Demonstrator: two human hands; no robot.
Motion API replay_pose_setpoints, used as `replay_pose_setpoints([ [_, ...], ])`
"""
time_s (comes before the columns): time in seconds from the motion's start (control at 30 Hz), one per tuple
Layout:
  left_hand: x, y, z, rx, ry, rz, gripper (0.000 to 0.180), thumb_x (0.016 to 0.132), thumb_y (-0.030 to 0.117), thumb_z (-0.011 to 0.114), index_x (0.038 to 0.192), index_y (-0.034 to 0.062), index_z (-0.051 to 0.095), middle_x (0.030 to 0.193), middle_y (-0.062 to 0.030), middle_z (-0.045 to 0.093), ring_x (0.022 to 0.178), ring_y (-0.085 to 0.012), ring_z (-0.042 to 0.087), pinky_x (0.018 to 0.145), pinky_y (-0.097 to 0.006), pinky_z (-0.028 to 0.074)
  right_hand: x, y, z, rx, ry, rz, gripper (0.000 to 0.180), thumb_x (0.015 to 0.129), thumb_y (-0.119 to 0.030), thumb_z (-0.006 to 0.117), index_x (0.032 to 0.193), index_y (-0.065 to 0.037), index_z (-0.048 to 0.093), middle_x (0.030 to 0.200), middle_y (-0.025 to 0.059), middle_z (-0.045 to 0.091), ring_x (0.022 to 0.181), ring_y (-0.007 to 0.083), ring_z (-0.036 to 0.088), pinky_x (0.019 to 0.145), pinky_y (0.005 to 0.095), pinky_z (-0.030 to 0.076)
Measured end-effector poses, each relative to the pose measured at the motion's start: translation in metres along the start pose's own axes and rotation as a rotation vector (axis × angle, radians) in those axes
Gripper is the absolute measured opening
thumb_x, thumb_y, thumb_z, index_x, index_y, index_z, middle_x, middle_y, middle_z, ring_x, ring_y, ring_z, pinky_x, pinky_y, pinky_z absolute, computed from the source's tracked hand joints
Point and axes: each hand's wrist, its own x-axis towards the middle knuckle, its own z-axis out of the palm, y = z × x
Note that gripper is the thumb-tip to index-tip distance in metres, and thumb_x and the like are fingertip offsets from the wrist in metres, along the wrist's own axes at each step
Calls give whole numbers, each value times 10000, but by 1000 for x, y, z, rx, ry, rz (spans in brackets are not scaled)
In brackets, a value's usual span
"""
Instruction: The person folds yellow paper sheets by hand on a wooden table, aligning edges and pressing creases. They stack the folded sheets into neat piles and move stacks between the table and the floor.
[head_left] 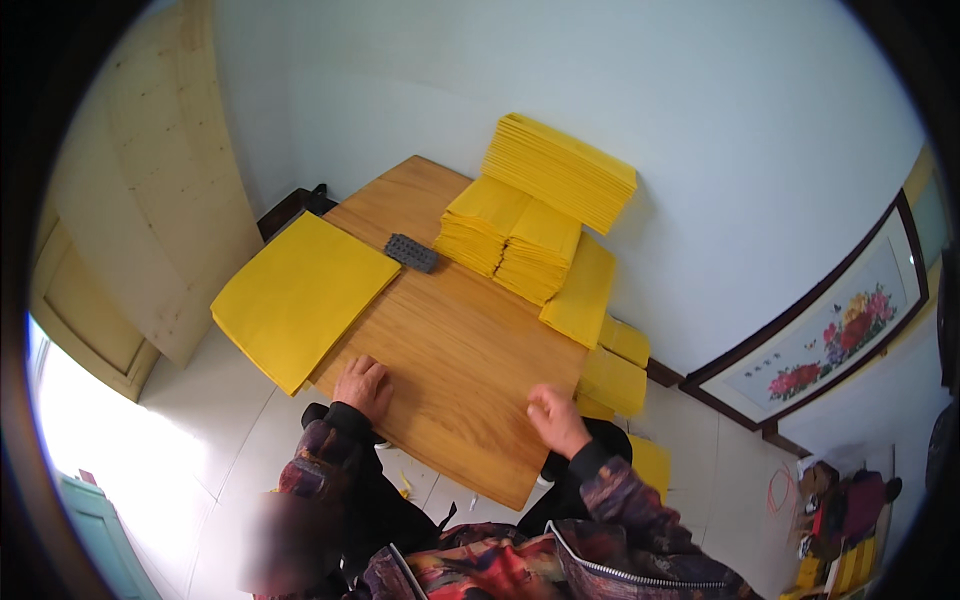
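My left hand [363, 387] rests on the near left edge of the wooden table [470, 350], its fingers curled in and nothing seen in them. Just beyond it lies a flat pile of yellow sheets [305, 300], overhanging the table's left side. My right hand [558, 418] is at the table's right edge, loosely closed, with nothing visible in its fingers. A dark grey block with a bumpy top [410, 253] lies beside the pile's far right corner, apart from both hands.
Yellow folded stacks [510, 235] fill the table's far right, with another thick stack [560, 172] on top. A flatter yellow pile [582, 292] lies beside them. More yellow bundles [612, 380] stand lower, right of the table. A framed flower picture [830, 330] leans against the right wall.
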Motion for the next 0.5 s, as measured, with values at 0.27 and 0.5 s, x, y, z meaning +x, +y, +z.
replay_pose_setpoints([
  [0.27, 11, 4, 14, 6, 16, -31, 192, 690, 148, 655, 855, 69, 596, 880, -115, 542, 890, -328, 511, 760, -414, 438, 174, 106, -68, 965, 369, 343, 262, 894, -268, 557, 1036, -51, 523, 919, 46, 558, 854, 176, 532, 748, 340, 444],
  [0.5, 16, 7, 10, -12, 0, -92, 224, 698, 154, 662, 896, 62, 608, 895, -104, 558, 865, -320, 528, 746, -410, 448, 278, 132, -86, 1133, 366, 498, 297, 963, -320, 463, 1005, -29, 501, 939, 89, 568, 866, 239, 549, 788, 387, 464],
])
